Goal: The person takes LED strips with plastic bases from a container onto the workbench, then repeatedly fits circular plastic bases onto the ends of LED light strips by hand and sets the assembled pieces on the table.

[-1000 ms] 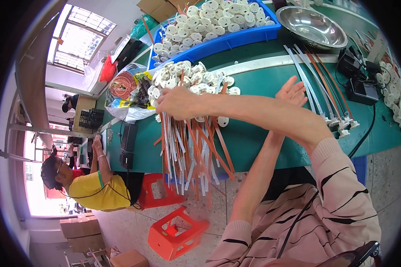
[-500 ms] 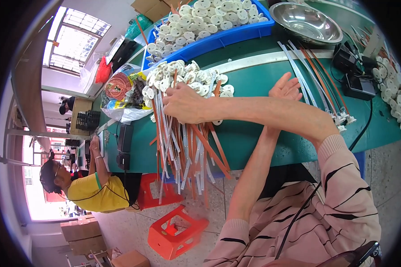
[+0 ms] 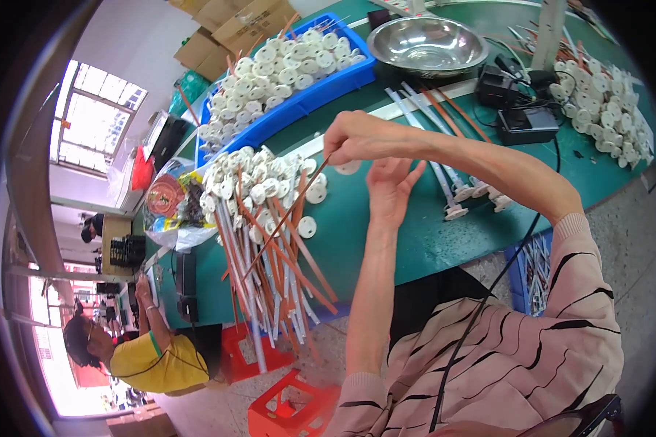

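My right hand reaches across to the left, its fingers closed on a thin brown strip that slants down over the pile. A white round disc shows just below that hand; whether it is joined to the strip I cannot tell. Close beneath the right forearm is my left hand, thumb held apart and fingers partly bent, with nothing visible in it. To their left lies a heap of silver and brown strips with white discs at their far ends; the strips overhang the table's front edge.
Behind stand a blue tray full of white discs and a steel bowl. Strips with white ends lie to the right, near a black device and more discs. A co-worker in yellow sits at left.
My right hand has lifted off the heap and moved right, drawing a brown strip with it. My left hand now sits closer to it, its fingers more bent. The view has shifted.
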A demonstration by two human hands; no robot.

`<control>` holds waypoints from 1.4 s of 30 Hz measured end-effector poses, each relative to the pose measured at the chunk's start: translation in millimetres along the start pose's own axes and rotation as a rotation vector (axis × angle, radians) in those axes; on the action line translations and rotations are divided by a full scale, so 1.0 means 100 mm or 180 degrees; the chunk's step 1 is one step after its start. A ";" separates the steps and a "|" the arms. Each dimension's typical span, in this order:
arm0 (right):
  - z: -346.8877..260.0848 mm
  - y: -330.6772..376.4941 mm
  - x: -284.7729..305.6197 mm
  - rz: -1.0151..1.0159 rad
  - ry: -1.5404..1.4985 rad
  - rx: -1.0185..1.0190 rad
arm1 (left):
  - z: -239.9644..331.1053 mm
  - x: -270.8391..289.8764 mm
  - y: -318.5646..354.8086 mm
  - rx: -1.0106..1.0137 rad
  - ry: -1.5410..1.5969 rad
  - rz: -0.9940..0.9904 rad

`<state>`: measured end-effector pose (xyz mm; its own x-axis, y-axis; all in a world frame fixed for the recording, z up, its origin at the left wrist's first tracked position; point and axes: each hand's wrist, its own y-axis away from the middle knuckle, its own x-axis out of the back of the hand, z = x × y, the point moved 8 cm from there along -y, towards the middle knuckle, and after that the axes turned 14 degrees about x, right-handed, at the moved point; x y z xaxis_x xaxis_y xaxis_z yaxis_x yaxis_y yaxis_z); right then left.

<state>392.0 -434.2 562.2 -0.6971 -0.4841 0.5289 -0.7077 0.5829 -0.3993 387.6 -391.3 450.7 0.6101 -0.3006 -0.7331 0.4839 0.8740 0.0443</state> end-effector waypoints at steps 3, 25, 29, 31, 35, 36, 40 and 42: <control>0.12 0.40 0.32 0.0323 -0.0393 -0.0189 | 0.04 -0.04 0.01 -0.0060 -0.0235 0.0042; 0.31 0.85 0.25 0.0119 -0.0250 -0.0703 | 0.31 -0.05 0.10 -0.0734 -0.0822 0.0312; 0.33 0.90 0.29 0.0204 -0.0568 -0.0833 | 0.30 -0.06 0.09 -0.0706 -0.0590 0.0425; 0.31 0.90 0.31 0.0420 -0.0819 -0.0717 | 0.29 -0.03 0.09 -0.0597 -0.0541 0.0390; 0.32 0.95 0.41 0.0925 -0.1302 -0.0630 | 0.18 -0.04 0.06 -0.0355 -0.0952 0.0438; 0.32 0.97 0.43 0.0978 -0.1440 -0.0699 | 0.16 -0.08 0.05 -0.0353 -0.0960 0.0426; 0.28 1.03 0.46 0.1139 -0.1395 -0.0721 | 0.09 -0.16 0.03 -0.0365 -0.1200 0.0223; 0.28 1.05 0.47 0.1184 -0.1384 -0.0755 | 0.07 -0.17 0.02 -0.0339 -0.1175 0.0148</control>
<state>281.6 -413.8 523.9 -0.9106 -0.4131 0.0127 -0.3982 0.8687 -0.2946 382.7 -387.7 467.9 0.8240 -0.3600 -0.4376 0.3944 0.9188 -0.0133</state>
